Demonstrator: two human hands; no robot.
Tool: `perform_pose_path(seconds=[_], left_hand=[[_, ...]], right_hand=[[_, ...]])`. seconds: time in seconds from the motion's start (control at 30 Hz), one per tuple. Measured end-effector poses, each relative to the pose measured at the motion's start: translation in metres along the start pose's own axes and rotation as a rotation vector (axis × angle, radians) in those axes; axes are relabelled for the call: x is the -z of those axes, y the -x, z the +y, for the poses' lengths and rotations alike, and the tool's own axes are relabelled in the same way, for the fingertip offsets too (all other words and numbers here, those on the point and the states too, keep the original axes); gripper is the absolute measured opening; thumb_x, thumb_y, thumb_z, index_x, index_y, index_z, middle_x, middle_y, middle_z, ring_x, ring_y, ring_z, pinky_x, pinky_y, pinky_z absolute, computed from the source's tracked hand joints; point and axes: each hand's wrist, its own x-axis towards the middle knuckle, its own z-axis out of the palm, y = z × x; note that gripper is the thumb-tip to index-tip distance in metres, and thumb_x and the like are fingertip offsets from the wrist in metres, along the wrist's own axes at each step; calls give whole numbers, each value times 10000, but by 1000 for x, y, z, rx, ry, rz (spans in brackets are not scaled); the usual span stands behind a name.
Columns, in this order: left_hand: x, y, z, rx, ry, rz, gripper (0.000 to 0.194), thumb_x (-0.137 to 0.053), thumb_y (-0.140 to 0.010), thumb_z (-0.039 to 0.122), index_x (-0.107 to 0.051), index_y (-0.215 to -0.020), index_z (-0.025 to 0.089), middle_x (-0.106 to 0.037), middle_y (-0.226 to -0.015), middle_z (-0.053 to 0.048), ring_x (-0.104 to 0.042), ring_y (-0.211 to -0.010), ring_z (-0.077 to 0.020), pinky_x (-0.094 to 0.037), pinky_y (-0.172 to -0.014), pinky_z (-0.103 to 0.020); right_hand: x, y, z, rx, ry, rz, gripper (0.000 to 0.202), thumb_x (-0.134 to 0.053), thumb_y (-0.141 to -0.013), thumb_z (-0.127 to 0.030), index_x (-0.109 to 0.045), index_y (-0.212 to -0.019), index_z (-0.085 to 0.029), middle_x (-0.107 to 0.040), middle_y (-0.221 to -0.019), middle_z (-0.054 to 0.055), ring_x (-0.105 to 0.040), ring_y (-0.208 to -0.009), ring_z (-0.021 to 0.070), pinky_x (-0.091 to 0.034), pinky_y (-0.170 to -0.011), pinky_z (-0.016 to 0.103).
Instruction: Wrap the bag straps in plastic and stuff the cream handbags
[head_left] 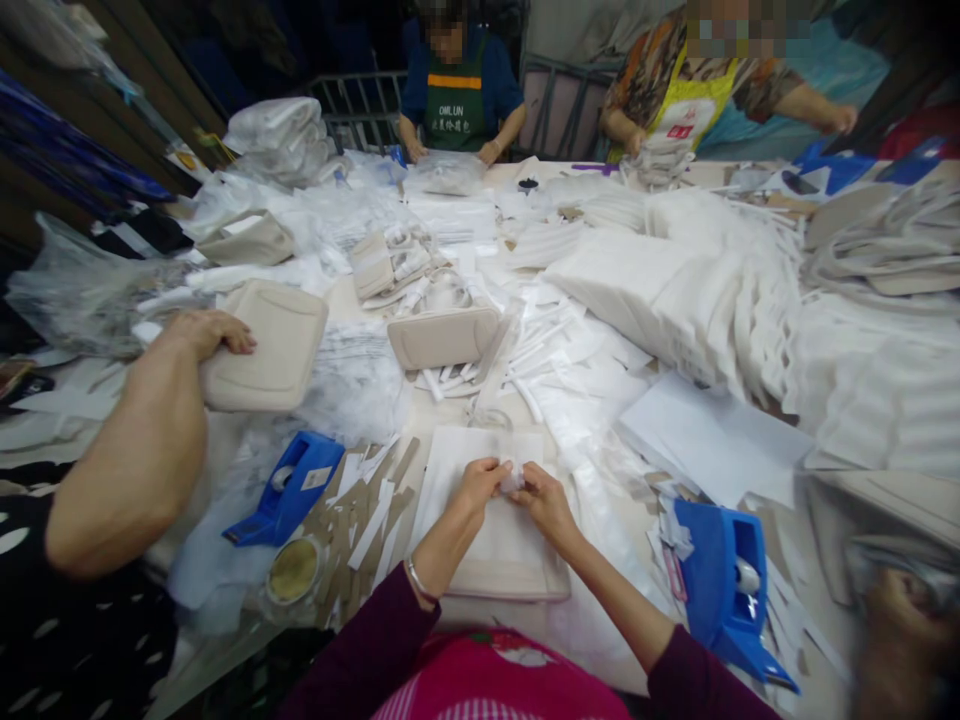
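Observation:
In front of me a beige handbag (514, 580) lies flat on the table, partly covered by a white sheet (444, 470). Over its middle, my left hand (480, 488) and my right hand (546, 508) come close together. Their fingertips pinch a small piece of thin, whitish wrapping (513, 476); what it wraps, if anything, is too small to make out. A translucent strap-like loop (491, 415) lies just beyond the hands.
Blue tape dispensers (289, 490) (724, 590) stand at both sides. A round tin (294, 570) and paper strips (375, 520) lie left. White foam sheets (660, 290) are piled right. A co-worker's hand (214, 330) rests on another bag (266, 350). Other people work opposite.

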Motion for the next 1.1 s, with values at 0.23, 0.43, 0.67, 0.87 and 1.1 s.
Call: perform_pose_path(seconds=[0.23,0.43,0.67,0.87,1.1], left_hand=[[-2,5,0,20,144,94,356,-782,-576,414,-550,-640,153,-479,-540,43,-423,-508,-81,-273,-501,-221],[-5,13,3,-18,68,81,348,-780,-560,398,-543,-621,152,-491,-526,44,-356,-445,-56,-220,-469,-227],[-12,31,6,-60,111,11,354,-718,-666,401,-437,-684,187,-570,-569,22,-424,-390,-59,-315,-451,-216],[-20,40,-17,-76,385,-47,403,-731,-697,357,-379,-820,202,-673,-878,-89,-698,-773,-238,-519,-757,-384],[-34,37,-34,-4,515,-4,370,-616,-757,515,-465,-818,183,-643,-777,-80,-650,-664,-206,-484,-516,-301]], right_hand=[[45,27,-7,-61,30,395,318,-510,-783,-284,-568,-1090,-224,-538,-1153,73,-567,-890,177,-468,-816,353],[50,49,-4,-662,-119,255,528,-715,-587,-451,-515,-994,-181,-605,-765,39,-574,-615,183,-409,-489,281],[33,62,-25,-463,-295,188,239,-702,-539,-302,-534,-669,-193,-542,-561,-27,-492,-534,136,-370,-512,256],[14,96,-34,-327,-555,144,413,-627,-750,-468,-485,-1072,-252,-657,-905,29,-613,-780,177,-467,-771,319],[-2,95,-11,-239,-417,136,312,-459,-854,-527,-512,-963,-239,-580,-837,0,-512,-694,147,-443,-697,272]])
